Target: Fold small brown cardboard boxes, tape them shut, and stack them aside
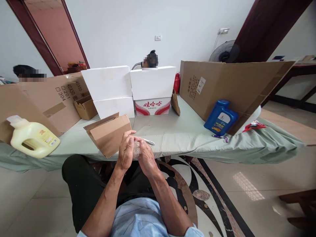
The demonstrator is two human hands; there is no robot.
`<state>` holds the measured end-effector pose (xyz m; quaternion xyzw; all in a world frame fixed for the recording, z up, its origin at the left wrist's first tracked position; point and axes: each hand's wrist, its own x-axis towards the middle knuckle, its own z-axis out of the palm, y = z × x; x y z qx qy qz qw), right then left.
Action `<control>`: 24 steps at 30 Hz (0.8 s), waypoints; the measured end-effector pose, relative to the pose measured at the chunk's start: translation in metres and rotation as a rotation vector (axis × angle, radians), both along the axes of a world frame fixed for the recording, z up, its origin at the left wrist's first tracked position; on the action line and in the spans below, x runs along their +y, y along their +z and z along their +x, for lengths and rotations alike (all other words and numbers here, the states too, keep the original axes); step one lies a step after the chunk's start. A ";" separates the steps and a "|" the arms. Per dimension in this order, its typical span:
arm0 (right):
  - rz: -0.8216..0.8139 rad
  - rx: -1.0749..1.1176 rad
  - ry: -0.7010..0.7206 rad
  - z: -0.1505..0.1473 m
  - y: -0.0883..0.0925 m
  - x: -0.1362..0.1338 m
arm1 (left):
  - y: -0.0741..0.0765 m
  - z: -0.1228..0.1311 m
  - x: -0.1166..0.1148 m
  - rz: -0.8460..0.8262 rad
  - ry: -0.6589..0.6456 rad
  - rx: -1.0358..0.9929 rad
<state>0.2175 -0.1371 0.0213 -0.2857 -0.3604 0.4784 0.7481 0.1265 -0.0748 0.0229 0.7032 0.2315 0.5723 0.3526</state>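
"Head view, from my far end of the link: what do you make out first?"

"I get a desk [192, 131] draped in pale green cloth. Two big brown panels stand on it, a right cardboard panel [237, 85] and a left cardboard panel [46, 93]. Between them I see two stacks: three white boxes [107, 84] and a red-and-white box [153, 107] at the lower right."

"And smaller?"

"I have a brown carton [111, 133] near the front edge, a pale yellow jug [46, 138] by the left panel, and a blue bottle [219, 120] before the right one."

"How are the hands?"

"I see the left hand [127, 149] just beside the carton and the right hand [147, 158] across from it, both half curled, palms facing. Some crumpled clear plastic [136, 150] is held between them, at the desk's near edge. I can't tell what's inside it."

"Anything slimmer?"

"I spot a silvery stick [149, 142] beyond the right fingers; whether it's gripped or lying there, I can't tell. A purple pen [219, 136] lies just in front of the bottle."
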 end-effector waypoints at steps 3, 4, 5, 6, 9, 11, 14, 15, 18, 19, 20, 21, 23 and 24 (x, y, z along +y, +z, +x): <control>-0.035 0.043 -0.017 -0.001 0.000 0.000 | 0.001 -0.002 -0.004 0.015 -0.026 0.008; -0.052 0.076 -0.012 0.000 0.000 0.001 | 0.002 -0.003 -0.005 0.022 -0.033 -0.005; -0.065 0.106 -0.012 0.000 0.000 0.001 | 0.003 -0.005 -0.006 0.050 -0.032 -0.010; -0.073 0.131 -0.019 0.000 0.000 0.001 | 0.003 -0.006 -0.007 0.104 -0.020 -0.001; -0.066 0.153 -0.023 0.001 0.002 -0.002 | 0.005 -0.007 -0.010 0.398 0.047 0.118; -0.028 0.135 0.026 0.000 0.003 -0.005 | 0.007 -0.003 -0.010 0.537 0.101 0.171; 0.022 0.097 0.111 0.001 0.002 -0.007 | 0.008 0.002 -0.007 0.545 0.146 0.125; 0.016 0.097 0.114 0.001 0.000 -0.007 | 0.008 0.002 -0.006 0.526 0.151 0.103; -0.053 0.132 0.060 0.001 -0.008 -0.003 | 0.012 -0.003 -0.006 0.469 0.167 0.071; -0.072 0.146 0.041 0.001 -0.010 -0.001 | 0.013 -0.005 -0.007 0.446 0.173 0.070; -0.084 0.155 0.027 0.000 -0.012 0.001 | 0.014 -0.007 -0.009 0.425 0.176 0.075; -0.087 0.158 0.019 -0.001 -0.013 0.003 | 0.015 -0.009 -0.011 0.408 0.175 0.086; -0.078 0.154 0.003 -0.002 -0.014 0.004 | 0.016 -0.010 -0.014 0.385 0.155 0.120; -0.073 0.148 -0.004 -0.003 -0.013 0.004 | 0.017 -0.009 -0.015 0.379 0.141 0.141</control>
